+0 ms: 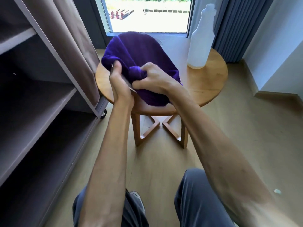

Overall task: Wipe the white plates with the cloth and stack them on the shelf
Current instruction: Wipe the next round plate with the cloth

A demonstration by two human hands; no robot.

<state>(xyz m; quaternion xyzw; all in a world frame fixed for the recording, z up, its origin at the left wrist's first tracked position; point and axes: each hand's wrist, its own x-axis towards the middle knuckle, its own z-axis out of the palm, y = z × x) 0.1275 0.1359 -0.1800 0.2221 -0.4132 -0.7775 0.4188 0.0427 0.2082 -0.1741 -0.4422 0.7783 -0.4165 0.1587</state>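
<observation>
- The right hand [152,77] is curled into a fist on a bunched knot of the purple cloth [139,63], gripping it tight.
- The left hand [118,82] holds the near-left edge of something flat wrapped in the cloth; its thumb presses on the cloth from above and its fingers go underneath.
- A thin pale edge [126,82] shows between the two hands, just under the left thumb; it looks like a plate rim, but the cloth covers nearly all of it, so the plate cannot be told for sure.
- The cloth spreads up and away from both hands in a rounded dome, with its lower part hanging toward the near edge of the table [205,89].
- Cloth and hands are held over the left half of the round wooden table.
- A white plastic bottle [200,41] stands upright on the far right part of the table, well apart from the cloth.
- A clear curved rim [159,41] peeks out behind the cloth's top right; what it is cannot be told.
- The shelf [37,102] stands to the left of the table, on a castor [103,114], with a curtain panel [70,46] hanging along its side.
</observation>
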